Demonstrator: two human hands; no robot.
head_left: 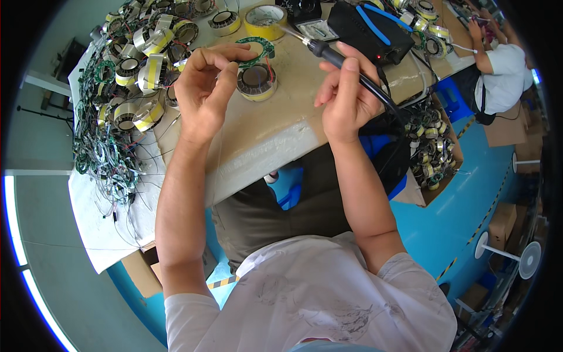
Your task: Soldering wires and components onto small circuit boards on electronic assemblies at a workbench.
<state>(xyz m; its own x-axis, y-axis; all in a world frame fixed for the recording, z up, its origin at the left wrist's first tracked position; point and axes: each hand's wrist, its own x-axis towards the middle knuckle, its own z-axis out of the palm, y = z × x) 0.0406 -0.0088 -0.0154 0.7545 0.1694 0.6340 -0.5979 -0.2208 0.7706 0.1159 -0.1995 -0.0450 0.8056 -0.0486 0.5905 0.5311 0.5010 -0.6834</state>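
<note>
My left hand [205, 88] is closed, its fingertips on the edge of a green ring-shaped circuit board [265, 45]. A thin wire hangs below this hand; whether the fingers pinch it too is hard to see. Just under the board sits a round motor coil [256, 88] with a yellow band, and a red wire runs between the two. In my right hand [350, 97] is a soldering iron [334, 56], gripped like a pen, its tip pointing up and left toward a roll of yellow tape [265, 22]. The iron's tip is apart from the board.
Coils with wires and green boards are heaped on the left of the table [234, 149]. A black box [369, 35] with blue-handled pliers [375, 26] on it stands back right. Beside my right arm, a carton [431, 149] holds more coils. Another person [504, 73] sits at far right.
</note>
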